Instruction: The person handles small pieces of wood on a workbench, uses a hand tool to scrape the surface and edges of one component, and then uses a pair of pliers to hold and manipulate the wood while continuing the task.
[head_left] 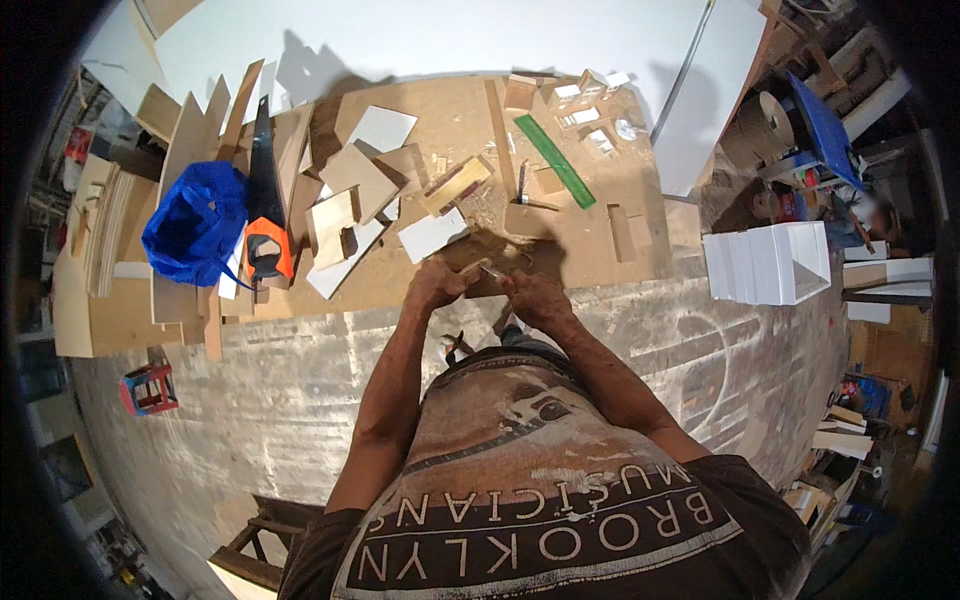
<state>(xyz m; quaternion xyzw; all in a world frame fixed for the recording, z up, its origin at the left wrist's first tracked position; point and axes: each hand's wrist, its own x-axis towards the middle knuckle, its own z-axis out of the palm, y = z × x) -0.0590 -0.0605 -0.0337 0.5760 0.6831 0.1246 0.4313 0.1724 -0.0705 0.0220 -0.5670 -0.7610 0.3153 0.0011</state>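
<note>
My left hand (438, 284) and my right hand (538, 299) meet close together over the near edge of a wooden workbench (590, 235). Both have their fingers closed around a small pale piece (488, 267) between them, too small to name. Just beyond my left hand lies a white board offcut (434, 235). Past it is a block of light wood (458, 186) among wood shavings. A pencil-like stick (522, 180) and a green straight strip (555, 160) lie farther off to the right.
At the left stand a blue bag (196, 222), a handsaw with an orange handle (268, 252) and upright boards (180, 150). Small wooden box pieces (568, 95) sit at the far right of the bench. White stacked boxes (768, 263) stand at right; a red-and-blue stool (150, 388) is on the floor.
</note>
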